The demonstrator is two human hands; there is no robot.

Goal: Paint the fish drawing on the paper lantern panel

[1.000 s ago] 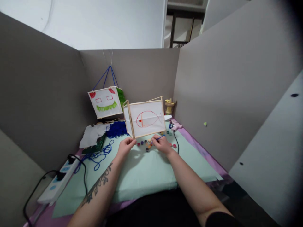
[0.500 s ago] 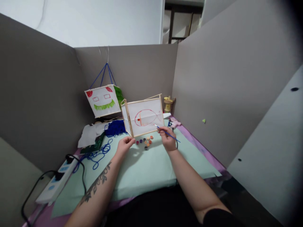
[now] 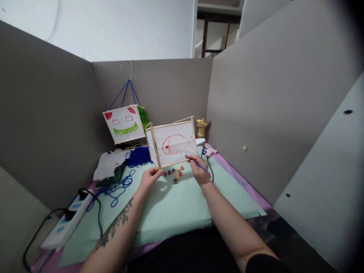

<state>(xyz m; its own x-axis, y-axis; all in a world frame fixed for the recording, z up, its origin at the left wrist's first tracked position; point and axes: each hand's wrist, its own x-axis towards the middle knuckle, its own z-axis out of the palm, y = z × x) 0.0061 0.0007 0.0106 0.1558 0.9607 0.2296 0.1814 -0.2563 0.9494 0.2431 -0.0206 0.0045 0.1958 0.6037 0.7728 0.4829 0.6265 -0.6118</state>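
Note:
My left hand (image 3: 150, 178) is closed on the lower left corner of a wood-framed paper lantern (image 3: 182, 129), which it holds tilted above the table. A fish outline in red, with an orange stripe and a red eye, is on the lantern's front panel. Between the fingers of my right hand (image 3: 200, 171) is a thin blue paintbrush (image 3: 198, 164). Its tip is at the lower edge of the fish, near the tail; whether it touches the paper I cannot tell. Several small paint pots (image 3: 178, 174) in different colours stand on the table below the lantern.
A second lantern (image 3: 122, 127) with a painted face hangs at the back left on blue cords. Blue cord (image 3: 138, 157) lies heaped below it. A power strip (image 3: 66, 222) with black cables is at the left edge. Pink glue gun (image 3: 210, 149) and yellow spool (image 3: 201, 128) sit back right.
My right hand has moved slightly left, bringing the brush tip from near the tail along the fish's lower edge. The view has tilted up a little. My left hand keeps its hold.

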